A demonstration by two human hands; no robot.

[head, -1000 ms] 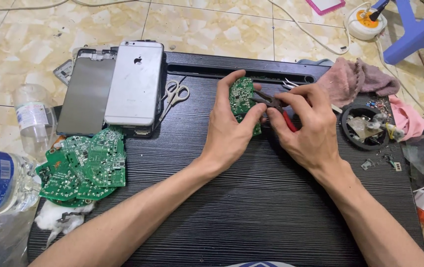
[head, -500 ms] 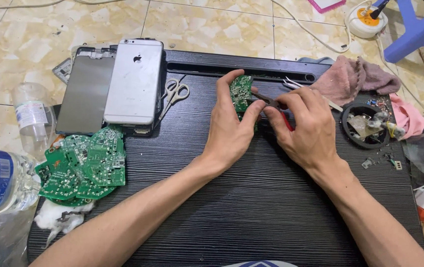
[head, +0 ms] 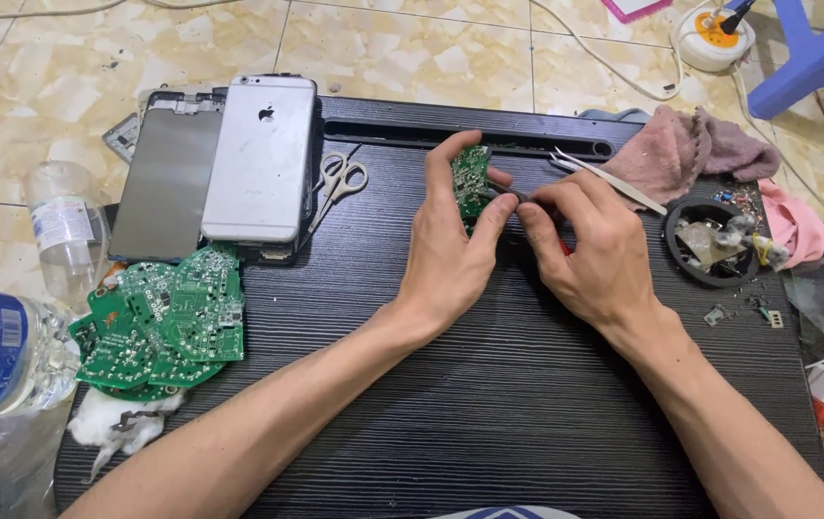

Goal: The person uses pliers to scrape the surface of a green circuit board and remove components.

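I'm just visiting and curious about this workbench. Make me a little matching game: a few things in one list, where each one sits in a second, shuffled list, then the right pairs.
Things:
1. small green circuit board
2. scissors
3. tweezers
4. pile of green circuit boards

Places:
A. at the mat's left edge, below the silver phone
B. held up in the left hand
C. beside the pink cloth, beyond the right hand
D. flat on the black mat, just right of the silver phone

Pairs: 1-B, 2-D, 3-C, 4-A
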